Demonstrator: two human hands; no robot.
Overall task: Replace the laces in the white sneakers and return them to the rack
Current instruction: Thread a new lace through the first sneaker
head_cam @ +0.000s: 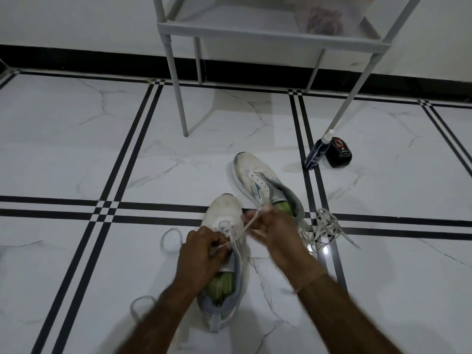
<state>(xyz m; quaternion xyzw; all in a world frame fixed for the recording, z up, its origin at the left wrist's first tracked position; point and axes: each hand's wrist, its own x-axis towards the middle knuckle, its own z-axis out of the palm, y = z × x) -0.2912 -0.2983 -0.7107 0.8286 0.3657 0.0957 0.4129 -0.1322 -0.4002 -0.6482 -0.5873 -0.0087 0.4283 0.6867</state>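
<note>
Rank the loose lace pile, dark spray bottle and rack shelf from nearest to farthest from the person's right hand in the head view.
1. loose lace pile, just right of the right hand
2. dark spray bottle, farther ahead, rightward
3. rack shelf, farthest, at the top

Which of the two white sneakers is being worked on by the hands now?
The nearer sneaker, at the bottom centre: the left hand and the right hand both pinch a lace over it. The farther sneaker lies beyond them, nearer the rack.
</note>
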